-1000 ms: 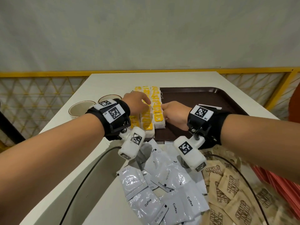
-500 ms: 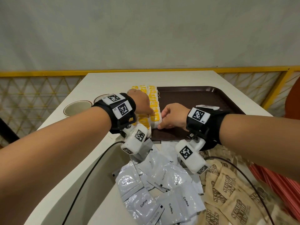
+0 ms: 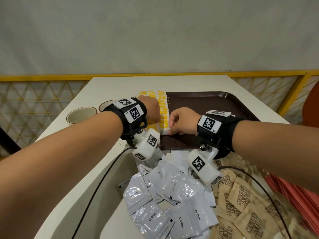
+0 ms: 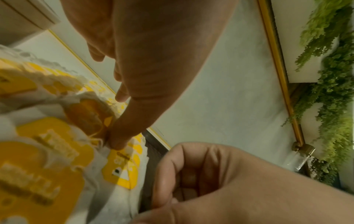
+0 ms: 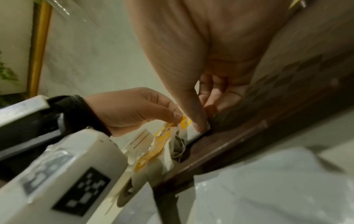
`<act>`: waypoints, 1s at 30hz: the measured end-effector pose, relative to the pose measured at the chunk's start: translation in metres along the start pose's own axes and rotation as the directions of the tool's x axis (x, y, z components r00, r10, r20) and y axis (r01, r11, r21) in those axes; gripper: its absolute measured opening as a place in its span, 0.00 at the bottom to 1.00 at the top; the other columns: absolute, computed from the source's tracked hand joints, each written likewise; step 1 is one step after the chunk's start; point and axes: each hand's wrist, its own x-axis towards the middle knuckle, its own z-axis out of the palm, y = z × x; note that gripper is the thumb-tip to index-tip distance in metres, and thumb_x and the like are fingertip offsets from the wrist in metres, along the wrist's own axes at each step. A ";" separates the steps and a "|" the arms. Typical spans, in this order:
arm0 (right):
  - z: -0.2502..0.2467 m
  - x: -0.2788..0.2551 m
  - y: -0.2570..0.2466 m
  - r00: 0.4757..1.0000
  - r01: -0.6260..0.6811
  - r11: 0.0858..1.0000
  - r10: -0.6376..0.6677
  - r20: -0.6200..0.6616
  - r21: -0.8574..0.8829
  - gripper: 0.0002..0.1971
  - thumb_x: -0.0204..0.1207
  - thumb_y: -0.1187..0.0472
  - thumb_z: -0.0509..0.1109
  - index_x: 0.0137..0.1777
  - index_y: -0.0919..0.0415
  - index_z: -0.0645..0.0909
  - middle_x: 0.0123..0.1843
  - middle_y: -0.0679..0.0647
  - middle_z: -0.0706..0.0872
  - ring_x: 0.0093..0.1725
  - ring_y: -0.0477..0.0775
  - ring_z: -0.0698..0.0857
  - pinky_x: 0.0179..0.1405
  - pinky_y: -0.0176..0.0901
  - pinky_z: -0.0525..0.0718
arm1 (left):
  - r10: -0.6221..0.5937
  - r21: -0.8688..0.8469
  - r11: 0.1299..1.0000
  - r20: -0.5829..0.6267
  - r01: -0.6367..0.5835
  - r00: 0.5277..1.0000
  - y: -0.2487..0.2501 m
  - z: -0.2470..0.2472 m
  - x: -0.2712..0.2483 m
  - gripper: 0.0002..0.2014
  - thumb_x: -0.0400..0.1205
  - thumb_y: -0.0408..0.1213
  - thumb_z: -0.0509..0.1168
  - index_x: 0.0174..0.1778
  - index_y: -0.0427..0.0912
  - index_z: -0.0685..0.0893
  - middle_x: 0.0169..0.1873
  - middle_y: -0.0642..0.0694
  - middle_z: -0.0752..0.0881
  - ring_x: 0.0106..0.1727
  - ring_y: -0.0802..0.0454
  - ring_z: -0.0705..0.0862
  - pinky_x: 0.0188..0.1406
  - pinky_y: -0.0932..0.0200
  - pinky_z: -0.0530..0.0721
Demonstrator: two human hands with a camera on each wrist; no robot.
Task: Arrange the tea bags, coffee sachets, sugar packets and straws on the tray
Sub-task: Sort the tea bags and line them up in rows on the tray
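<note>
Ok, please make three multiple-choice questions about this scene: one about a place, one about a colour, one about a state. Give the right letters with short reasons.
1. Where do the coffee sachets lie?
A. on the tray
B. on the table, near the person
C. in a cup

2. What colour are the tea bag labels?
A. yellow
B. green
C. blue

3. How is the right side of the tray?
A. bare
B. full of sugar packets
C. covered with straws

Answers:
1 B: they are heaped in front of the tray.
2 A: the tea bags show yellow labels.
3 A: only brown surface shows there; the sugar packets lie on the table.
</note>
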 end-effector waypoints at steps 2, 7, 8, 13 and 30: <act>-0.001 -0.002 -0.004 0.995 0.053 0.995 -0.045 0.089 -0.080 0.11 0.70 0.74 0.75 0.34 0.58 0.83 0.31 0.48 0.82 0.34 0.47 0.81 0.34 0.33 0.81 | -0.002 0.010 1.000 -0.013 0.002 1.000 0.001 0.000 0.001 0.11 0.79 0.43 0.64 0.49 0.44 0.88 0.49 0.48 0.88 0.54 0.47 0.83 0.61 0.54 0.78; -0.001 0.000 -0.007 0.988 0.083 0.975 -0.052 0.148 -0.207 0.13 0.75 0.76 0.66 0.47 0.63 0.90 0.37 0.45 0.85 0.38 0.44 0.80 0.41 0.30 0.79 | 0.010 0.024 1.000 -0.035 -0.009 0.999 0.003 0.003 0.000 0.11 0.80 0.42 0.63 0.53 0.45 0.87 0.53 0.48 0.87 0.58 0.47 0.82 0.66 0.53 0.75; 0.000 0.000 -0.006 0.989 0.071 0.975 -0.042 0.140 -0.208 0.14 0.75 0.77 0.66 0.48 0.62 0.90 0.37 0.45 0.85 0.38 0.45 0.80 0.39 0.30 0.79 | 0.009 0.002 1.000 -0.049 -0.009 0.999 0.003 0.004 0.000 0.11 0.80 0.42 0.62 0.53 0.45 0.87 0.54 0.48 0.86 0.59 0.46 0.81 0.66 0.53 0.75; -0.005 -0.002 -0.005 0.980 0.074 0.973 -0.030 0.196 -0.219 0.13 0.74 0.76 0.68 0.49 0.60 0.89 0.44 0.49 0.88 0.42 0.46 0.81 0.43 0.33 0.79 | -0.062 -0.416 0.909 -0.184 -0.020 0.981 -0.011 0.004 -0.006 0.06 0.81 0.39 0.64 0.50 0.45 0.85 0.60 0.48 0.83 0.63 0.47 0.79 0.63 0.53 0.77; 0.028 0.040 -0.019 0.978 -0.171 0.965 0.190 -0.084 0.200 0.20 0.86 0.59 0.54 0.70 0.73 0.73 0.69 0.72 0.78 0.68 0.71 0.78 0.58 0.53 0.78 | -0.273 -0.934 0.348 -0.015 0.084 0.962 -0.020 0.027 -0.038 0.32 0.86 0.61 0.42 0.82 0.47 0.62 0.81 0.42 0.63 0.82 0.42 0.61 0.80 0.40 0.60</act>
